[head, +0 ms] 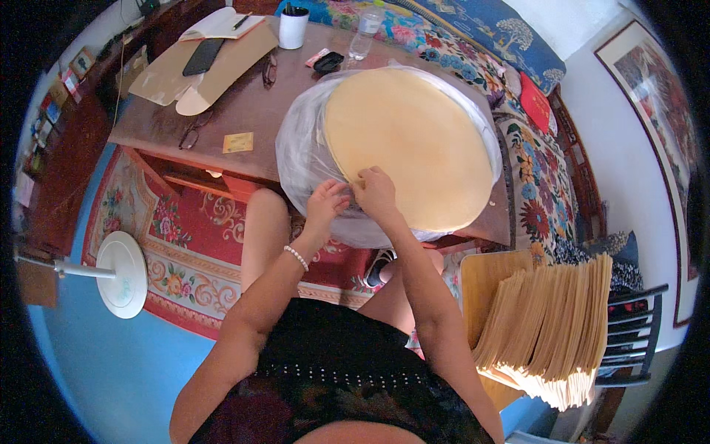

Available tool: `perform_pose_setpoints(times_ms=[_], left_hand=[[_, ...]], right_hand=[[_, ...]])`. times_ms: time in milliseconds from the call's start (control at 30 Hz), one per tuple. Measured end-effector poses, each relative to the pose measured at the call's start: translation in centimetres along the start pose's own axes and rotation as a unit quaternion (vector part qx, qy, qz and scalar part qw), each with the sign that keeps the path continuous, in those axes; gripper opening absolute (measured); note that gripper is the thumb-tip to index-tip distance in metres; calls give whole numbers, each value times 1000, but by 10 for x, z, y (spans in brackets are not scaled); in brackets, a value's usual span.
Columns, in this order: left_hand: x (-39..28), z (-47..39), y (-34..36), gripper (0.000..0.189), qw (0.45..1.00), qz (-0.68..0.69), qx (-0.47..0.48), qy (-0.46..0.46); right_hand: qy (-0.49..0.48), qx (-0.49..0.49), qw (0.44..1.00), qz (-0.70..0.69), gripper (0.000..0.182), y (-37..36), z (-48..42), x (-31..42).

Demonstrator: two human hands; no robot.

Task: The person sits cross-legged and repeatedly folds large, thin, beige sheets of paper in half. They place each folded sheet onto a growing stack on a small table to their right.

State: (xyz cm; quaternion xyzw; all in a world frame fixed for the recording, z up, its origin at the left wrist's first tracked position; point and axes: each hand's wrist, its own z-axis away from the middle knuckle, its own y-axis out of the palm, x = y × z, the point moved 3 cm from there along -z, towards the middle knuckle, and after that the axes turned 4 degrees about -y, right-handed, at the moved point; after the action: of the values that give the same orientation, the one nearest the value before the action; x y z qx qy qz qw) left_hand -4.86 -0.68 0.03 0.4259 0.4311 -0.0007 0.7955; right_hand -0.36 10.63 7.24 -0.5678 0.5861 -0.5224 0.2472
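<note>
On the table in front of me lie large, thin, round yellowish sheets [416, 150], with clear plastic film [302, 139] under and around them. My right hand [374, 191] is at the near left edge of the round sheets, its fingers bent against the rim; whether it pinches a single layer cannot be told. My left hand [327, 205], with a white bead bracelet [297, 258] on the wrist, is just left of it over the plastic film, fingers apart and holding nothing.
The table [266, 122] bears a phone [203, 56], eyeglasses [189, 136], a yellow packet [238, 142], a white cup [293, 28] and a plastic bottle [366, 33]. A tall stack of thin tan sheets [554, 322] stands at the right on a wooden chair or stool [471, 283]. A fan's round base [123, 277] is at the left.
</note>
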Motion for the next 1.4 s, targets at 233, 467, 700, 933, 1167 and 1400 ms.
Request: perform_pose_setpoints(times_ms=[233,467,700,933,1167,1400], left_hand=[[-2,8,-1,41,999,-28,21,6],[-2,4,-4,37,999,-37,23,-5],[-17,1,6,33,1000,0,-11,-13],[-21,-19,10,32,998,-6,-52,25],[-34,-44,20,15,992,-104,-59,-30],[-39,-76,29,10,990,-104,-89,-25]], right_hand=[[20,62,998,-17,18,14,-21,-5],[18,60,996,-69,17,16,-22,-15],[65,79,985,-139,16,17,-24,-28],[-21,72,997,-20,10,16,-15,-13],[47,17,984,-169,11,1,-15,-28],[68,-3,959,-274,12,6,-6,-46]])
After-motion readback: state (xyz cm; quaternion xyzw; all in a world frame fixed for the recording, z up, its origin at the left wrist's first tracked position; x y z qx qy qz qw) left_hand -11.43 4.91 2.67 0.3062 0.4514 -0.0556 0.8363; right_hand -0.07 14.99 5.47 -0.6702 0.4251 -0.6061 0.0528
